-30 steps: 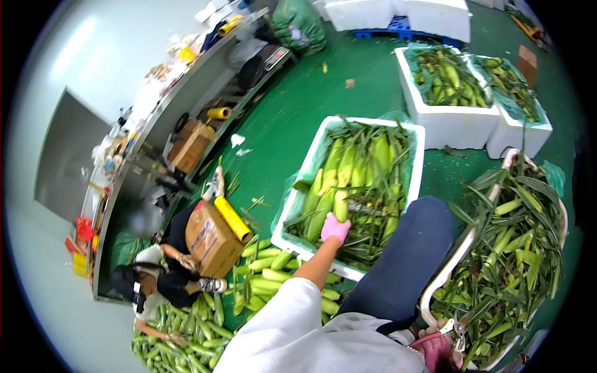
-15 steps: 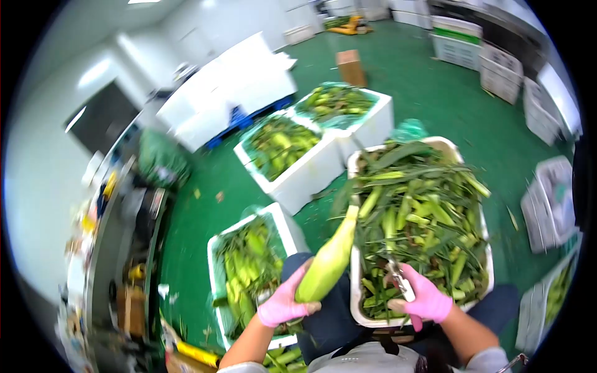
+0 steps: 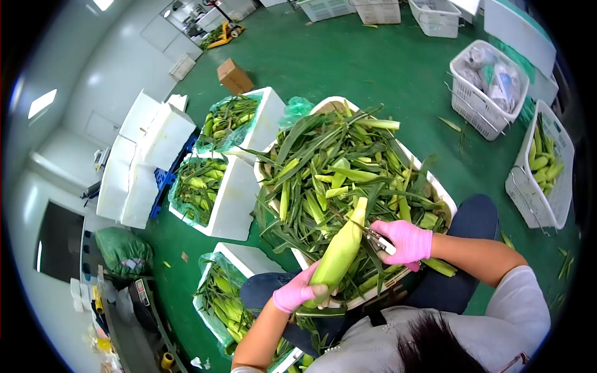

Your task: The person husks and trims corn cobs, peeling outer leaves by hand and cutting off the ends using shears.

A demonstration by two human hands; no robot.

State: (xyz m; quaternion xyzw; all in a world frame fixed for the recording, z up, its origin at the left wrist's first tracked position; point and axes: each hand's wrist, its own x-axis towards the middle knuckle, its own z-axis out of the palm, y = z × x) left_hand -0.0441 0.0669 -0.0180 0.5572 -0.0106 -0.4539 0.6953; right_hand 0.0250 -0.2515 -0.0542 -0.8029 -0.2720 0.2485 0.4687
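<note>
My left hand [image 3: 300, 291], in a pink glove, is wrapped round the lower end of an ear of corn [image 3: 341, 255] in its green husk. The ear tilts up and to the right over my lap. My right hand [image 3: 407, 242], gloved in pink too, grips a pair of pruning shears [image 3: 380, 242]. Their jaws are beside the upper part of the ear; whether they touch it I cannot tell. Beneath both hands is a big white tub [image 3: 443, 194] heaped with cut husks, leaves and stalk ends [image 3: 323, 155].
To the left, white foam boxes [image 3: 233, 202] hold husked-over corn in green plastic. A white basket [image 3: 491, 118] of bagged items and another crate [image 3: 522, 199] of corn stand at right. A cardboard box [image 3: 234, 76] sits on the green floor, and a shelf [image 3: 124, 317] lies lower left.
My view has swung to the right. The ear has come nearer the shears, and my right hand has risen out from low over the tub to the ear's side.
</note>
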